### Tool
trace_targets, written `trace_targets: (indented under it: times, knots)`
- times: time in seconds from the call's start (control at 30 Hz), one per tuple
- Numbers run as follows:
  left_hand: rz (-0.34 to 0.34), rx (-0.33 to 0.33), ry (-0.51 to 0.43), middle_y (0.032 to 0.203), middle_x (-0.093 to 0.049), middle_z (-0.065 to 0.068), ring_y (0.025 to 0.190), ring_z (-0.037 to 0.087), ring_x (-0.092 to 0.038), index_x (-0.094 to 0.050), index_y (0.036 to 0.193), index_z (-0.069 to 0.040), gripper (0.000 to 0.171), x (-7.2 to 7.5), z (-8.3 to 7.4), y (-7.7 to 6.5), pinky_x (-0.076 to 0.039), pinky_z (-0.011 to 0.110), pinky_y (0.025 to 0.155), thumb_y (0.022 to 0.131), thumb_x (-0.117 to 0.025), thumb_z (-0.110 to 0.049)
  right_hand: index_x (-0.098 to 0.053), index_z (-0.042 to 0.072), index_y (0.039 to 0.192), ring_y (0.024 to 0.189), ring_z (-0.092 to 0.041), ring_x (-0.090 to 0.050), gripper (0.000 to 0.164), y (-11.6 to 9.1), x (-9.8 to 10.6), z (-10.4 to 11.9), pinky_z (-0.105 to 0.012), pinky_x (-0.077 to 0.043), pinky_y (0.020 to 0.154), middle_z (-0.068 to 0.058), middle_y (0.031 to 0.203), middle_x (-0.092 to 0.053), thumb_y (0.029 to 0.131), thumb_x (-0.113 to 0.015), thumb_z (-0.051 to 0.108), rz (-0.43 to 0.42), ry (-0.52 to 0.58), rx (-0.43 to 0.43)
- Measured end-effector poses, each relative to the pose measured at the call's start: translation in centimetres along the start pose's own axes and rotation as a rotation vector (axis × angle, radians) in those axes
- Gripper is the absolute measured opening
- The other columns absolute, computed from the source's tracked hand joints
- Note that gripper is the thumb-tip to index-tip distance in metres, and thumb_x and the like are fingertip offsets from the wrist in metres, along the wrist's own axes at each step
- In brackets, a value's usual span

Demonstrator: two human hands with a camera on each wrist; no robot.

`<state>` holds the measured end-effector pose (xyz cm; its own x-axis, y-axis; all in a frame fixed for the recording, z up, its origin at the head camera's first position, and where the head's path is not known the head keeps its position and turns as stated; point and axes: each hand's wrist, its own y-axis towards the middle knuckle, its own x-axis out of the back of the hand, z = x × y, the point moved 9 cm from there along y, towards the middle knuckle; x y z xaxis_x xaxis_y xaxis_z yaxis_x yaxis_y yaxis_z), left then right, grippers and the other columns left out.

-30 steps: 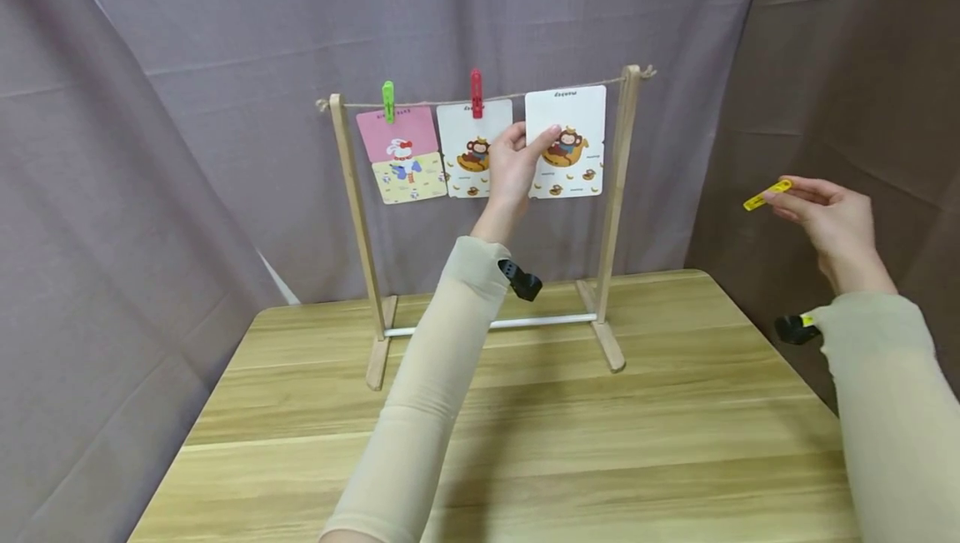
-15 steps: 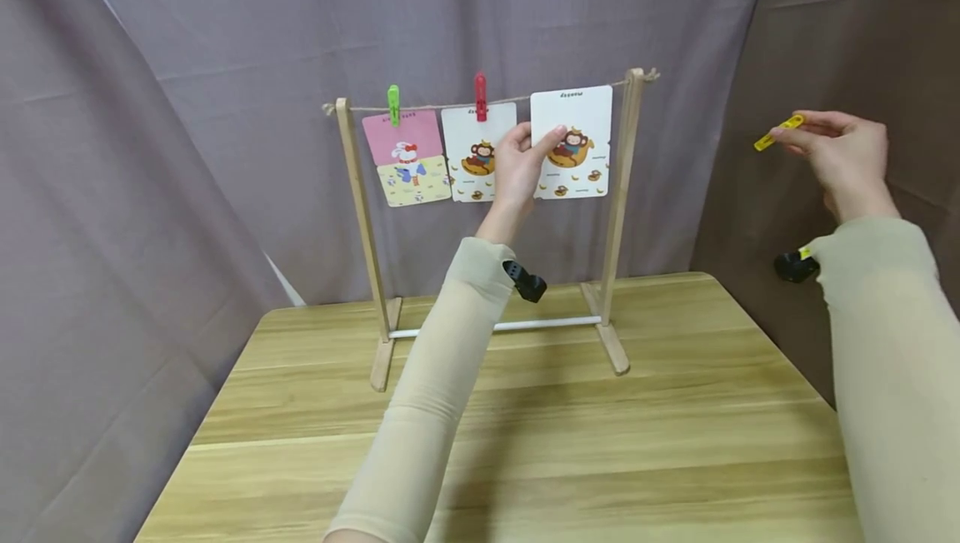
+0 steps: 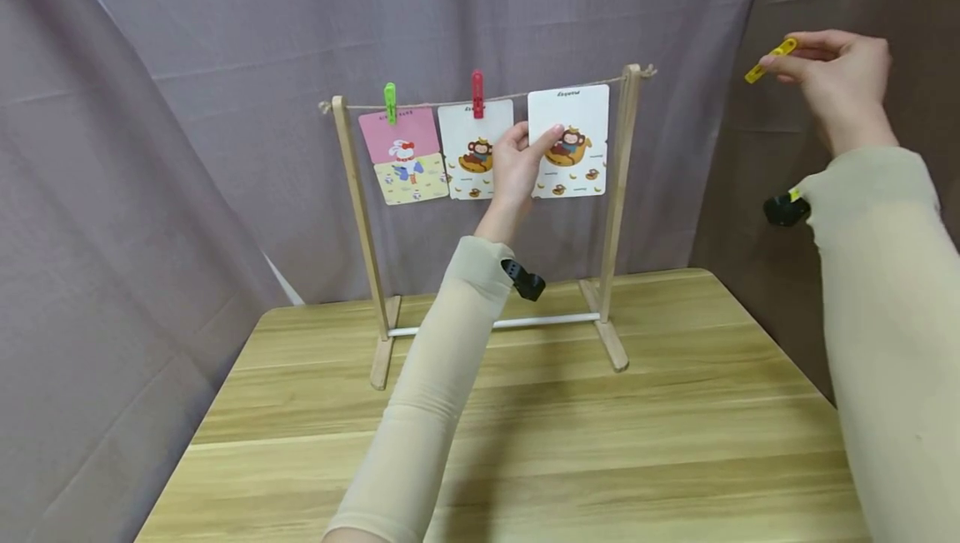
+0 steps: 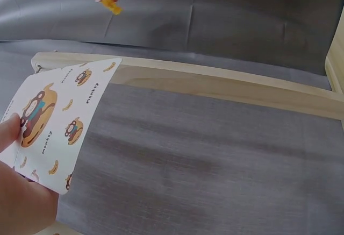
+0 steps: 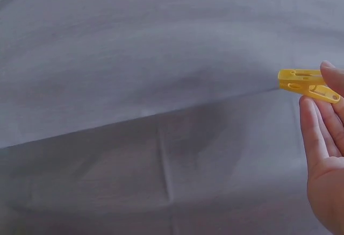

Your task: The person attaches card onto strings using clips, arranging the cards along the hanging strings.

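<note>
My left hand [image 3: 517, 164] pinches a white card [image 3: 567, 143] with a monkey and bananas on it, thumb in front. The card's top edge overlaps the string [image 3: 517, 97] near the right post, and its printed word appears upside down. Up at the right, apart from the rack, my right hand [image 3: 843, 81] holds a yellow clothespin [image 5: 309, 84] between thumb and fingers. A red clothespin [image 3: 477, 95] fixes a second monkey card [image 3: 465, 131] to the string. Left of that, a green clothespin [image 3: 390, 103] holds a pink and yellow rabbit card [image 3: 408, 181].
The wooden rack has a left post [image 3: 358, 218], a right post [image 3: 617, 210] and a white crossbar [image 3: 547, 321] low down. It stands on a wood-grain table [image 3: 637, 435]. Grey curtains [image 3: 225, 151] hang behind and beside it.
My right hand has risen steadily with the yellow clothespin, from about the cards' lower edge to above the string's height. The left hand keeps the card at the same spot.
</note>
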<state>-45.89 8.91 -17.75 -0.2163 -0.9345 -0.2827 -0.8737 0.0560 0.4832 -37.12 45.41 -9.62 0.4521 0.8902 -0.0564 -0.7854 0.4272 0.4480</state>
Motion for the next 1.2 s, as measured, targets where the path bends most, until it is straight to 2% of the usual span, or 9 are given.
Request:
trace_targets:
  times: [0.3, 0.47, 0.53, 0.67, 0.8, 0.9, 1.1, 1.2]
  knots:
    - [-0.003, -0.003, -0.004, 0.088, -0.075, 0.011, 0.071, 0.012, -0.069, -0.069, 0.100, -0.002, 0.018, 0.1, 0.1, 0.0, -0.057, 0.026, 0.065, 0.090, -0.078, -0.015, -0.079, 0.016, 0.104, 0.074, 0.000, -0.064, 0.030, 0.7, -3.4, 4.1, -0.008, -0.049, 0.075, 0.013, 0.086, -0.070, 0.075, -0.089, 0.016, 0.042, -0.074, 0.084]
    - [-0.005, -0.010, -0.012, 0.088, -0.075, 0.011, 0.071, 0.012, -0.068, -0.069, 0.100, -0.002, 0.019, 0.1, -0.1, 0.0, -0.058, 0.027, 0.066, 0.090, -0.078, -0.014, -0.077, 0.017, 0.114, 0.085, 0.001, -0.060, 0.042, 0.8, -5.4, 5.9, -0.012, -0.045, 0.092, 0.016, 0.092, -0.068, 0.075, -0.088, 0.025, 0.046, -0.127, 0.110]
    - [-0.010, -0.014, -0.003, 0.086, -0.074, 0.011, 0.071, 0.012, -0.068, -0.069, 0.100, -0.002, 0.019, 0.3, -0.1, 0.0, -0.057, 0.026, 0.066, 0.090, -0.078, -0.015, -0.076, 0.017, 0.116, 0.088, 0.002, -0.059, 0.042, 0.7, -6.4, 6.7, -0.013, -0.043, 0.096, 0.017, 0.094, -0.068, 0.076, -0.086, 0.026, 0.048, -0.149, 0.136]
    - [-0.020, -0.013, 0.011, 0.083, -0.074, 0.009, 0.070, 0.011, -0.067, -0.068, 0.098, -0.002, 0.018, 0.7, 0.0, -0.1, -0.056, 0.024, 0.064, 0.090, -0.078, -0.015, -0.077, 0.016, 0.113, 0.091, 0.002, -0.059, 0.034, 0.4, -8.9, 8.3, -0.015, -0.042, 0.089, 0.016, 0.096, -0.068, 0.081, -0.084, 0.023, 0.074, -0.178, 0.213]
    - [-0.015, -0.025, 0.010, 0.082, -0.073, 0.007, 0.069, 0.010, -0.067, -0.068, 0.096, -0.003, 0.017, 0.8, -0.1, -0.2, -0.055, 0.024, 0.063, 0.091, -0.077, -0.015, -0.075, 0.016, 0.115, 0.096, 0.000, -0.059, 0.032, -0.3, -11.6, 9.8, -0.015, -0.043, 0.096, 0.013, 0.104, -0.067, 0.084, -0.081, 0.021, 0.125, -0.161, 0.254]
    - [-0.010, -0.037, 0.014, 0.081, -0.073, 0.007, 0.068, 0.010, -0.067, -0.068, 0.095, -0.003, 0.016, 0.8, -0.1, -0.2, -0.055, 0.024, 0.063, 0.091, -0.077, -0.015, -0.072, 0.018, 0.114, 0.099, -0.002, -0.059, 0.029, -0.7, -13.4, 10.5, -0.015, -0.043, 0.101, 0.010, 0.107, -0.065, 0.086, -0.079, 0.018, 0.164, -0.126, 0.254]
    - [-0.019, -0.026, 0.013, 0.083, -0.073, 0.007, 0.069, 0.010, -0.066, -0.067, 0.097, -0.002, 0.017, 0.9, 0.0, -0.3, -0.055, 0.024, 0.065, 0.091, -0.077, -0.013, -0.073, 0.017, 0.107, 0.099, -0.004, -0.061, 0.021, -1.2, -16.5, 11.5, -0.017, -0.045, 0.091, 0.009, 0.104, -0.068, 0.088, -0.078, 0.009, 0.239, -0.102, 0.267]
    - [-0.025, -0.024, 0.011, 0.086, -0.074, 0.010, 0.071, 0.010, -0.067, -0.068, 0.100, -0.001, 0.018, 0.9, 0.0, -0.3, -0.056, 0.024, 0.066, 0.091, -0.077, -0.014, -0.072, 0.018, 0.105, 0.098, -0.004, -0.060, 0.019, -1.5, -17.7, 11.8, -0.017, -0.044, 0.090, 0.010, 0.103, -0.068, 0.089, -0.077, 0.010, 0.267, -0.126, 0.266]
